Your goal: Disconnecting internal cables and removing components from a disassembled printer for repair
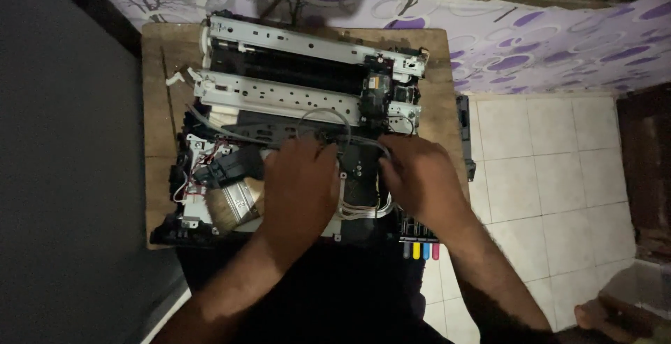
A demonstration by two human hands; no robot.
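already stripped of its covers, the printer chassis fills the wooden surface, while the left hand and right hand grasp the grey tube bundle near its front edge, internals not yet removed.

Your left hand covers the middle of the opened printer, so its fingertips stay unseen. Your right hand hides what it grips there. The paintbrush handle disappears beneath your left hand. Your forearms leave the bottom edge.
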